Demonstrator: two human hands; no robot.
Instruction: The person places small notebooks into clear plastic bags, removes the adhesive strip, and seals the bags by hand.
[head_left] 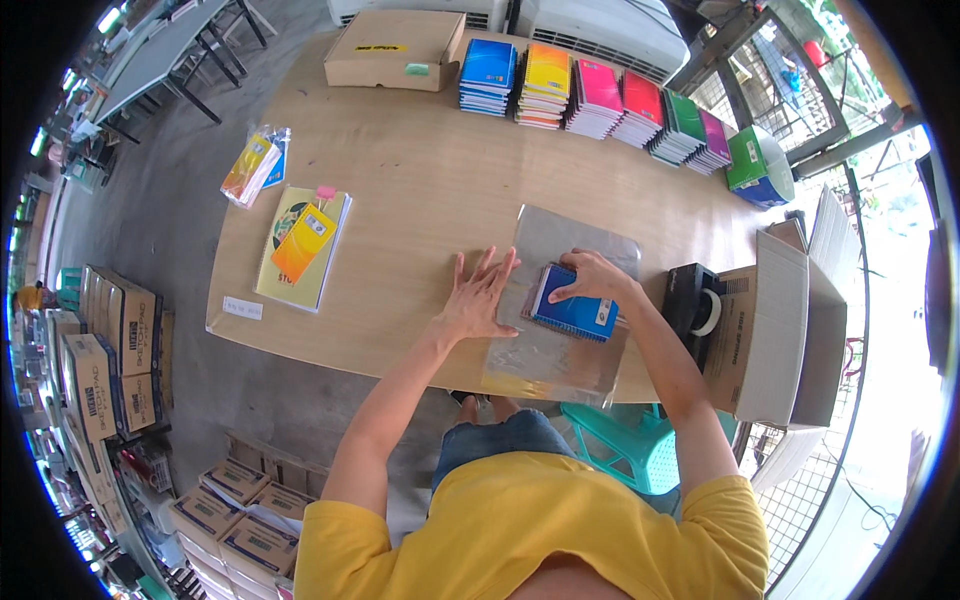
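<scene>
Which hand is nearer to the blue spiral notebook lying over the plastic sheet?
Right: the right hand touches the blue spiral notebook, while the left hand is apart, to its left.

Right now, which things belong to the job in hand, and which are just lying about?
In hand:
blue spiral-bound notebook, right hand on it
clear plastic sheet beneath, left hand at its edge
likely, coloured notebook stacks

Lying about, apparently:
teal plastic stool
stacked brown cardboard cartons, lower left
long grey table
</scene>
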